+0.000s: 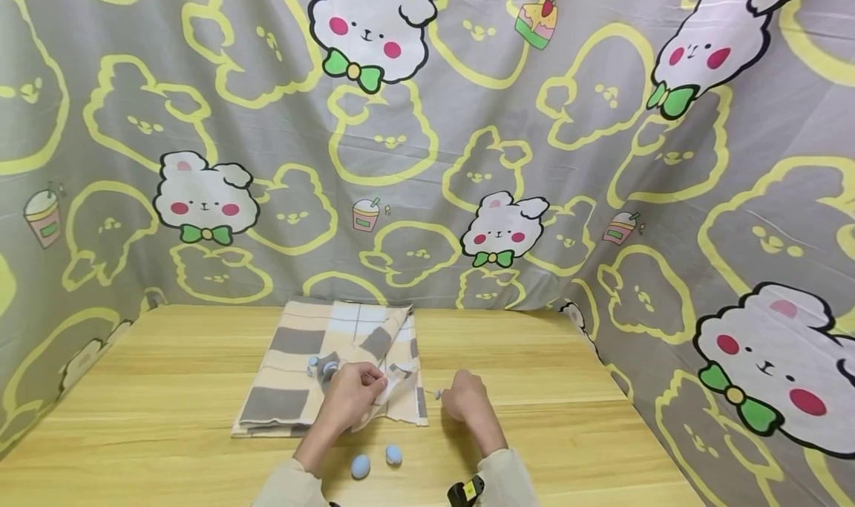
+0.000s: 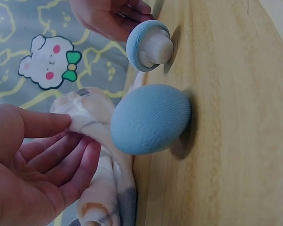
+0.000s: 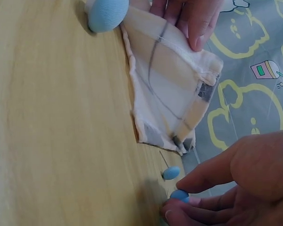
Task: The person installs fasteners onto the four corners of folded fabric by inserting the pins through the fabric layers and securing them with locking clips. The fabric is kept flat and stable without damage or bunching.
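Observation:
A folded plaid cloth (image 1: 283, 370) in beige, grey and white lies on the table, with one corner turned up. My left hand (image 1: 350, 392) pinches that lifted part between thumb and index finger. To the right of the cloth, my right hand (image 1: 465, 397) holds a small blue-headed pin (image 3: 180, 195) between thumb and fingers. Another blue-headed pin (image 3: 170, 173), its thin shaft showing, lies on the table beside those fingers. Two pale blue mushroom-shaped pieces stand near me: one rounded cap (image 2: 151, 118) and one tipped piece (image 2: 142, 44) whose white stem shows.
More small blue pieces (image 1: 314, 363) sit on the cloth, just beyond my left hand. The wooden table (image 1: 554, 447) reaches back to a grey patterned curtain (image 1: 414, 143), which hangs behind it and along both sides.

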`<state>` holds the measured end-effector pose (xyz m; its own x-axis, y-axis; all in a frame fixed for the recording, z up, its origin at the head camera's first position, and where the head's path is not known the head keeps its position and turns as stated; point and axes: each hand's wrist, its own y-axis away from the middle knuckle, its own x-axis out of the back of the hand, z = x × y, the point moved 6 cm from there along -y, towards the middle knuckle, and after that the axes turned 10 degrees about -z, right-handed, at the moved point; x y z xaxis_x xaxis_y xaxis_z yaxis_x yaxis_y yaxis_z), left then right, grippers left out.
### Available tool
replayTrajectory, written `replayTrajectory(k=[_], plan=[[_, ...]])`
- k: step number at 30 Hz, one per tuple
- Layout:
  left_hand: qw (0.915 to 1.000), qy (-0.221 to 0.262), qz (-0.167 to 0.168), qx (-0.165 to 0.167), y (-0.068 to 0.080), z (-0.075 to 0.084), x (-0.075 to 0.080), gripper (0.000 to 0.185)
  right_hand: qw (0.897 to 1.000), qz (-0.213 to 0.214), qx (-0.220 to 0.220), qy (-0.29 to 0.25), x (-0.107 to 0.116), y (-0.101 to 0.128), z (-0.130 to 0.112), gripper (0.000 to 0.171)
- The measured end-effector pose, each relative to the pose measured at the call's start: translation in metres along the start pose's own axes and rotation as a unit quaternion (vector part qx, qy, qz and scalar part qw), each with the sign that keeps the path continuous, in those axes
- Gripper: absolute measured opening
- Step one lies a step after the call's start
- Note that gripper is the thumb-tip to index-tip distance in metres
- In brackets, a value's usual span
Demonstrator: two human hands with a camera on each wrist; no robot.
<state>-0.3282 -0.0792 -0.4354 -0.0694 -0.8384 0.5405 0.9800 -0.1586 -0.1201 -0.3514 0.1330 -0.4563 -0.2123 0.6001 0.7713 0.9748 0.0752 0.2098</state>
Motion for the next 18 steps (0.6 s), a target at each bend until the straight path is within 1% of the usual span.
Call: replayTrajectory(k=[3, 6, 9, 12, 18], plan=[[1.0000, -0.002, 0.001, 0.000, 0.000, 0.001, 0.001, 0.006, 1.000, 0.014, 0.015, -0.017, 0.004, 0.000, -0.003, 0.022], [1.0000, -0.001, 0.003, 0.001, 0.000, 0.002, 0.001, 0.005, 0.998, 0.032, 0.043, -0.032, 0.009, 0.001, -0.008, 0.026], [1.0000, 0.001, 0.003, 0.001, 0.000, 0.003, 0.001, 0.005, 0.995, 0.049, 0.083, -0.036, 0.015, 0.004, -0.015, 0.014], [1.0000, 0.002, 0.003, 0.002, 0.000, 0.003, 0.001, 0.004, 0.991, 0.050, 0.115, -0.044, 0.016, 0.007, -0.021, 0.006], [1.0000, 0.000, 0.006, -0.004, 0.002, 0.004, 0.002, 0.003, 0.983, 0.023, 0.163, -0.079, 0.004, 0.009, -0.035, 0.008]])
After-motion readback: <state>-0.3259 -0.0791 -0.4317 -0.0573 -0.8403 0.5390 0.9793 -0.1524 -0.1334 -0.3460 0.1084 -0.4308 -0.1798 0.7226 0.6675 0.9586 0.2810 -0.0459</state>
